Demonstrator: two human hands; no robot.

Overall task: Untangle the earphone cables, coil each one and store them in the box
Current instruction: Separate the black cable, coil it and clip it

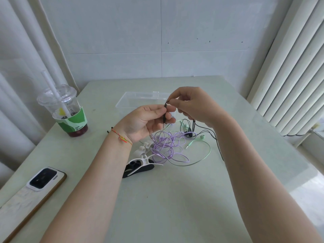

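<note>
- Head view: a phone (pixel 35 190) is seen lying face down at the near left edge of the table (pixel 175 207).
- A clear plastic cup (pixel 64 111) with a straw and a green sleeve is stood at the left edge, further back.
- The left hand (pixel 145 121) is raised above the table's middle, its fingers pinched on a black cable (pixel 165 113).
- White and black cable clips (pixel 140 162) are laid below that hand.
- A tangled purple cable (pixel 168 148) is spread at the table's middle, with a green cable (pixel 201 155) looped just to its right.
- A clear box (pixel 133 100) is set open toward the far edge, behind both hands.
- The right hand (pixel 194 104) is closed on the top of the same black cable, which hangs down to the table beneath it.
</note>
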